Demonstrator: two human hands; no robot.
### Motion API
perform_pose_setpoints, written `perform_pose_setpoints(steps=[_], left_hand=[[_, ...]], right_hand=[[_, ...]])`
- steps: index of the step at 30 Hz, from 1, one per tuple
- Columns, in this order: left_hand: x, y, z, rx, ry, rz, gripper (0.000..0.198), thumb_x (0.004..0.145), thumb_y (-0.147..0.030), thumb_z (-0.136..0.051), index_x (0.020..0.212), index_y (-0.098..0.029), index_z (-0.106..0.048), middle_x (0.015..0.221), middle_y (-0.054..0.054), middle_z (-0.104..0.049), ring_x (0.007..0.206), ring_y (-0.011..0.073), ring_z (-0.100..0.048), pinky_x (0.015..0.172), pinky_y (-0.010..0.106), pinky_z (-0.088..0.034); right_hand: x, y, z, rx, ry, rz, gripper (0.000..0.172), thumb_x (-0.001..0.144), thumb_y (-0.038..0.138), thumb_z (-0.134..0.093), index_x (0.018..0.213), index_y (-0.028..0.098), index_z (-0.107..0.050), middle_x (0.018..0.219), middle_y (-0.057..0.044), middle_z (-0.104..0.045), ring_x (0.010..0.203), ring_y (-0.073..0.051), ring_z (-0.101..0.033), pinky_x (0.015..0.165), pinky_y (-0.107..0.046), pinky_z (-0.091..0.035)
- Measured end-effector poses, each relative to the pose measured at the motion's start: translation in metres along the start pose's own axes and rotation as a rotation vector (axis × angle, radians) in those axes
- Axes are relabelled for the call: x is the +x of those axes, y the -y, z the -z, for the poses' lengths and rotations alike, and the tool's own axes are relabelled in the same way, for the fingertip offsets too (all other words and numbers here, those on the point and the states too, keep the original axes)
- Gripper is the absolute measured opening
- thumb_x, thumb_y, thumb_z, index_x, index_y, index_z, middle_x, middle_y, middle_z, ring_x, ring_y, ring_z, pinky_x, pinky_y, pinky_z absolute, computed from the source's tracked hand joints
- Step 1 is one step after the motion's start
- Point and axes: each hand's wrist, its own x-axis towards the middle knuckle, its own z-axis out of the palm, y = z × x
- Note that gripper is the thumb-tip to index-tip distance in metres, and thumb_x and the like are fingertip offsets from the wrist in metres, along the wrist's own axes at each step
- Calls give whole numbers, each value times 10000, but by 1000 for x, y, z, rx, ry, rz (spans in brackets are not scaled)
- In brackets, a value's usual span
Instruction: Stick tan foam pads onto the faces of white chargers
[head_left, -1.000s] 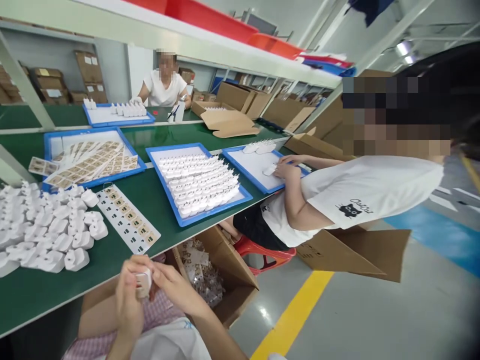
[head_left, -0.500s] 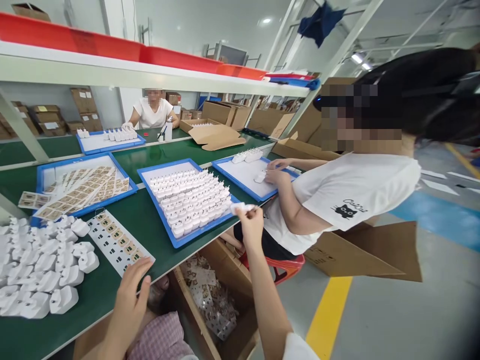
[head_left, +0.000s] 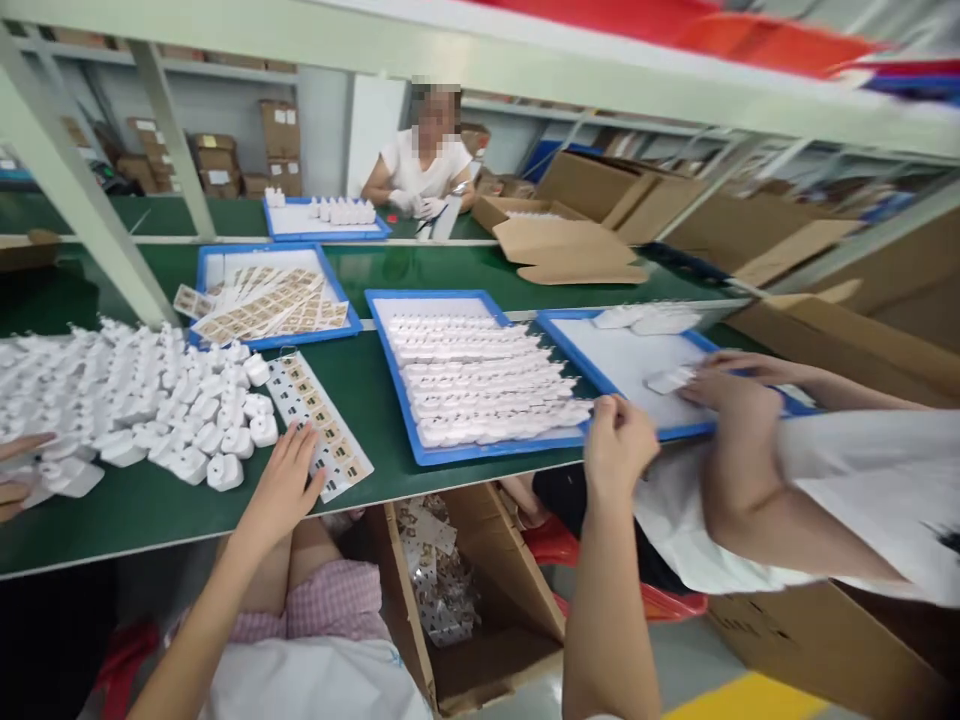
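Observation:
My left hand lies with fingers spread on a white sheet of stickers that has rows of small tan and dark labels. My right hand is closed in a pinch at the right front corner of a blue-rimmed tray. Rows of white plug adapters with their pins up fill much of that tray. The end of the front row meets my right fingertips; what is between them is hidden. Left of the sheet lies a large pile of similar white adapters.
Loose sticker sheets fill another blue tray. At right, a co-worker's hands handle a white piece over a tray. Another person sits opposite. Fingers reach in from the left. Below stands a carton with scraps.
The view has swung right to left, so the pile and a hand at the far left show more. The white adapter seen in my right fingers before is no longer clearly visible there.

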Motion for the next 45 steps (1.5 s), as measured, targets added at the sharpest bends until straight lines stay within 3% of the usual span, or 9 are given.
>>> perform_pose_setpoints(steps=[2, 4, 8, 10, 13, 19, 30, 41, 45], left_hand=[[4, -2, 3, 38, 71, 18, 611, 977, -411, -503, 1515, -125, -453, 1635, 190, -405, 1565, 368, -304, 1265, 620, -276], [5, -4, 7, 54, 133, 8, 668, 961, -429, -545, 1549, -146, -404, 1665, 175, -352, 1578, 359, -274, 1283, 606, -240], [0, -8, 16, 50, 194, -34, 707, 930, -474, -619, 1551, -210, -407, 1673, 129, -358, 1586, 347, -262, 1293, 593, -223], [-3, -8, 18, 55, 189, -29, 684, 925, -467, -635, 1525, -198, -447, 1635, 133, -426, 1571, 357, -297, 1282, 600, -250], [-8, -9, 20, 61, 170, -30, 627, 935, -439, -635, 1487, -172, -502, 1593, 147, -481, 1550, 370, -338, 1267, 597, -288], [-11, -8, 18, -10, 244, -210, 602, 962, -444, -621, 1513, -243, -484, 1613, 84, -470, 1567, 303, -326, 1308, 592, -175], [-16, -2, 10, 20, 251, -250, 450, 991, -465, -591, 1392, -266, -623, 1516, 48, -591, 1506, 245, -447, 1306, 493, -238], [-5, 0, 20, 10, 396, -250, 530, 994, -509, -566, 1475, -289, -546, 1611, 34, -465, 1562, 249, -342, 1326, 479, -142], [0, -2, 26, -17, 429, -268, 585, 953, -511, -630, 1480, -274, -538, 1628, 46, -436, 1573, 265, -317, 1321, 497, -148]], right_hand=[[-28, 33, 6, 77, -6, 42, 589, 988, 554, -321, 1075, 119, -708, 1088, -209, -723, 1011, -305, -685, 936, -521, -534], [-64, 75, 8, 239, 121, 186, 420, 1005, 468, -428, 1020, 175, -729, 1037, -140, -746, 969, -262, -707, 912, -459, -567], [-135, 149, -12, 481, 743, 632, 265, 1007, 309, -518, 1132, 252, -745, 1155, -106, -754, 1101, -253, -706, 966, -454, -590], [-158, 164, -30, 499, 944, 695, 318, 1016, 290, -501, 1257, 254, -705, 1302, -119, -709, 1248, -274, -651, 1035, -493, -573], [-180, 157, -48, 468, 1049, 657, 395, 1012, 333, -536, 1377, 220, -634, 1420, -147, -642, 1387, -324, -550, 1109, -575, -522], [-204, 131, -39, 498, 996, 559, 383, 991, 341, -597, 1363, 265, -646, 1398, -143, -658, 1394, -336, -543, 1102, -624, -516], [-212, 139, -24, 485, 840, 564, 176, 985, 231, -576, 1068, 254, -730, 1070, -99, -777, 1013, -264, -717, 896, -489, -624], [-205, 155, 3, 154, 708, 946, 187, 1004, 166, -496, 878, 207, -627, 867, -84, -658, 800, -224, -587, 690, -354, -499], [-197, 156, 20, 125, 723, 977, 195, 993, 144, -496, 839, 212, -593, 842, -66, -647, 766, -214, -590, 677, -339, -480]])
